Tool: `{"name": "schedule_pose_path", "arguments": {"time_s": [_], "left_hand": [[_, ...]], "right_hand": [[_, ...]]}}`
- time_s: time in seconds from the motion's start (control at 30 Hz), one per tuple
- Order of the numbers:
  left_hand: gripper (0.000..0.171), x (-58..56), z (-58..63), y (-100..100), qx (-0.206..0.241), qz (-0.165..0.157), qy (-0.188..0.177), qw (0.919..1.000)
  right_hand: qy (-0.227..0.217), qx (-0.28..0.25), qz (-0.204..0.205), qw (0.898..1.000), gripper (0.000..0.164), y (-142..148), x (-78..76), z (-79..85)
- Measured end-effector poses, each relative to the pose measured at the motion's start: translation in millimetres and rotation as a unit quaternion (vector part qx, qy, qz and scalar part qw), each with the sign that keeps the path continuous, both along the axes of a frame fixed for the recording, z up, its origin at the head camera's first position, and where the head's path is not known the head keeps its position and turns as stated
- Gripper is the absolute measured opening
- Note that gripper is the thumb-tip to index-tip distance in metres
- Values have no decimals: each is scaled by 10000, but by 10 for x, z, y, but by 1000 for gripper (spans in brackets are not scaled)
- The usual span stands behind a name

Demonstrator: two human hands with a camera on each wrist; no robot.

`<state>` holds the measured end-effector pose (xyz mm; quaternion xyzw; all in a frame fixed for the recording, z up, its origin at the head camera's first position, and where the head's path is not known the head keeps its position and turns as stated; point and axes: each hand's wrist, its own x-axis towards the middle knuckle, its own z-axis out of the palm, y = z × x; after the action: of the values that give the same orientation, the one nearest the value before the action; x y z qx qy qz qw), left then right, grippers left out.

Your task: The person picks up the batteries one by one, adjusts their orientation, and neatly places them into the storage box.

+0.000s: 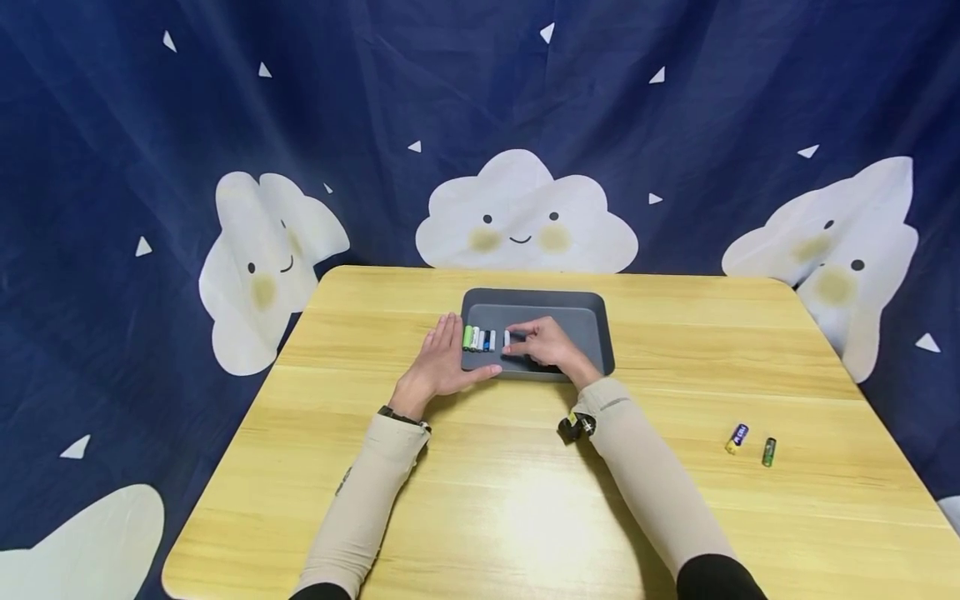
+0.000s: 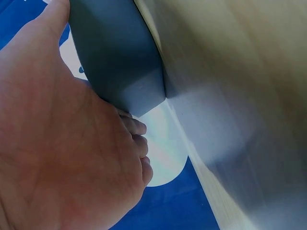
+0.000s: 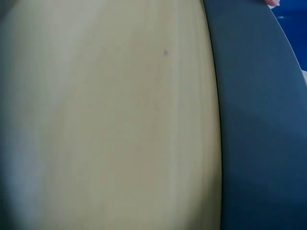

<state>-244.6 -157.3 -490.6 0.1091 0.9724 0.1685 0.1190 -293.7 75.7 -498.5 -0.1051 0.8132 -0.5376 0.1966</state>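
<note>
A dark grey tray (image 1: pixel 532 298) sits toward the back of the table; its outer wall (image 2: pixel 117 52) fills the top of the left wrist view. My left hand (image 1: pixel 441 364) rests at its front left corner, fingers straight along the left side and thumb stretched along the front rim. Inside, by the left wall, several batteries stand side by side in a row, among them a green battery (image 1: pixel 468 337) and a blue-and-black battery (image 1: pixel 487 340). My right hand (image 1: pixel 551 343) pinches a white battery (image 1: pixel 507 337) between thumb and finger, slightly right of that row.
On the right part of the wooden table (image 1: pixel 480 517) lie a purple-and-yellow battery (image 1: pixel 737 438) and a dark green battery (image 1: pixel 769 452). A blue curtain (image 1: pixel 375 100) with cloud figures hangs behind. The right wrist view shows mostly tabletop and the tray's wall (image 3: pixel 259 120).
</note>
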Motion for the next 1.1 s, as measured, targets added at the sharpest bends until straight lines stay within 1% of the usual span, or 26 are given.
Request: {"name": "schedule_pose_path", "arguments": {"time_s": [0.1, 0.17, 0.37, 0.47, 0.63, 0.7, 0.83, 1.03, 1.1], "left_hand": [[127, -8, 4, 0, 38, -35, 71, 10000], [127, -6, 4, -1, 69, -52, 112, 9999], [127, -9, -8, -7, 115, -50, 137, 9998], [127, -14, -10, -9, 121, -49, 131, 9998], [125, -10, 9, -7, 62, -27, 76, 9999], [125, 10, 40, -4, 55, -23, 60, 10000], [126, 35, 63, -3, 57, -42, 50, 10000], [129, 18, 15, -18, 25, -72, 67, 9999], [129, 26, 18, -15, 49, -73, 90, 9999]], "right_hand": [[20, 42, -75, 10000, 54, -32, -13, -1], [107, 147, -112, 9998, 54, -49, -14, 3], [719, 740, -115, 9946, 52, -96, -5, 17], [878, 916, -63, 9919, 52, -115, -13, 20], [881, 1020, -6, 9909, 53, -164, -43, 10], [884, 1047, 44, 9906, 54, -182, -49, 6], [920, 1072, 113, 9899, 55, -211, -52, -13], [1022, 1076, 114, 9889, 55, -245, -49, -22], [1049, 1075, 118, 9886, 56, -245, -42, -14]]}}
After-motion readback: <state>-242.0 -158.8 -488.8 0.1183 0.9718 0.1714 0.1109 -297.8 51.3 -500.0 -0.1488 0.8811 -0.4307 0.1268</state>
